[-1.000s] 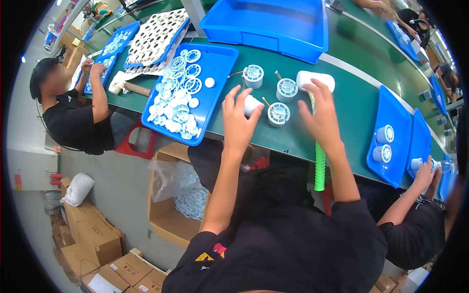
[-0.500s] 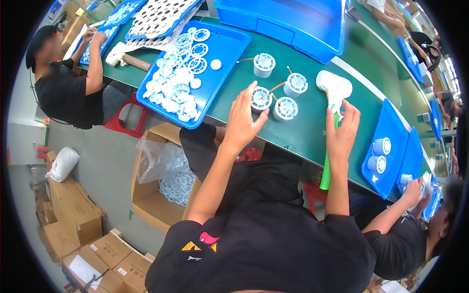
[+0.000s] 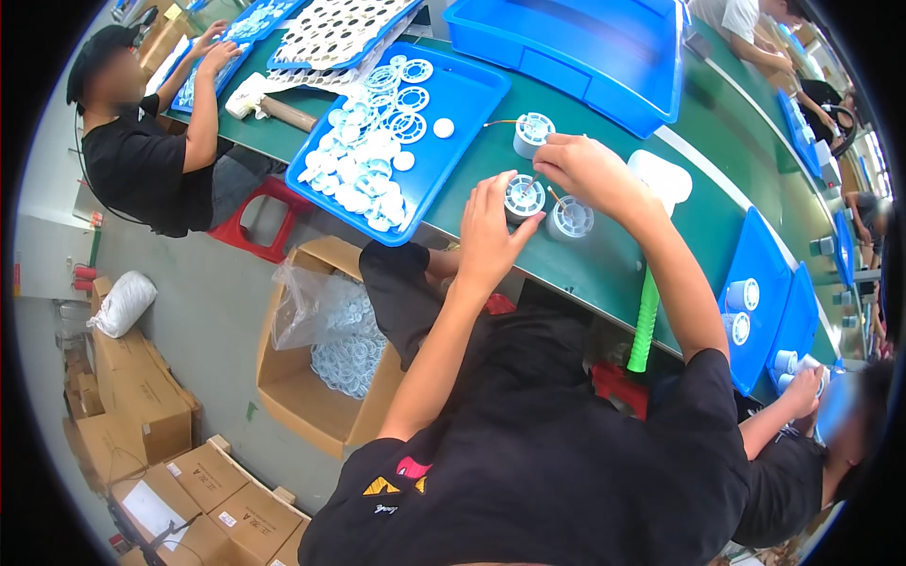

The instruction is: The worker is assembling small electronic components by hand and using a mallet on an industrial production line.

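Note:
My left hand curls round a small pale grey cylinder with a white slotted top, standing on the green table. Above that top, my right hand has its fingertips pinched together on a thin wire rising from the middle. Similar cylinders stand close by: one behind with an orange wire reaching left, and one just to the right under my right wrist. My right forearm passes over a mallet with a white wrapped head and a green ribbed handle, which lies untouched.
A blue tray of white discs and rings sits at left, with a second mallet beside it. Behind is a large blue bin. Blue trays with cylinders are at right. Co-workers sit on both sides. An open carton stands below.
My right hand has left the mallet's handle and swung left to the cylinder's wire. My left hand stays round a cylinder. The whole view has shifted slightly.

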The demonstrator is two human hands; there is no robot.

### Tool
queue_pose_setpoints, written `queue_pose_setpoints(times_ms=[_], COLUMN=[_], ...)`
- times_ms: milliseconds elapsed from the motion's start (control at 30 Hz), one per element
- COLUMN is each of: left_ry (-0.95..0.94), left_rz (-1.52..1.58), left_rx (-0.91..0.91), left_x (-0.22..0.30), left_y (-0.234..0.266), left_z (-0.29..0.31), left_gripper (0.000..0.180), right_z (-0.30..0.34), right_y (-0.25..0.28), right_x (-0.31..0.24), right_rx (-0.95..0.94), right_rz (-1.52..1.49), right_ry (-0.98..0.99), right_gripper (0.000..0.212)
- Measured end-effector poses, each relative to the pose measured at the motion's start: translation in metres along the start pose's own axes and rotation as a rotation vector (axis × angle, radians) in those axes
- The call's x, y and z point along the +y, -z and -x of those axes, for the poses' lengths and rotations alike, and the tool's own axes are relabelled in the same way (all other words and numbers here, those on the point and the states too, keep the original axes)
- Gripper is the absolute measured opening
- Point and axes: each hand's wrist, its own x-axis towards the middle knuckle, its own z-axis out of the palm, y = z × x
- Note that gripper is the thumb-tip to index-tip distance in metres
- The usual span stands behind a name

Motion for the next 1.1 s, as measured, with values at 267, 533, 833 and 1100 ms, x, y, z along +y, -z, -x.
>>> queue_pose_setpoints(times_ms=[267, 533, 833, 1100], left_ry=[-0.036, 0.025, -0.050, -0.028], left_rz=[-0.037, -0.023, 0.148, 0.102], left_rx=[0.016, -0.008, -0.015, -0.016], left_x=[-0.001, 0.000, -0.008, 0.005], left_y=[0.000, -0.001, 0.010, 0.012], left_z=[0.001, 0.002, 0.000, 0.002], left_gripper=[0.067, 0.071, 0.074, 0.057], right_z=[-0.002, -0.002, 0.034, 0.102], right_y=[-0.015, -0.028, 0.014, 0.001], right_x=[0.004, 0.005, -0.013, -0.040], right_rx=[0.016, 0.029, 0.234, 0.146], right_rz=[-0.040, 0.115, -0.047, -0.253], right_ry=[-0.034, -0.012, -0.139, -0.315], right_gripper=[0.015, 0.011, 0.020, 0.050])
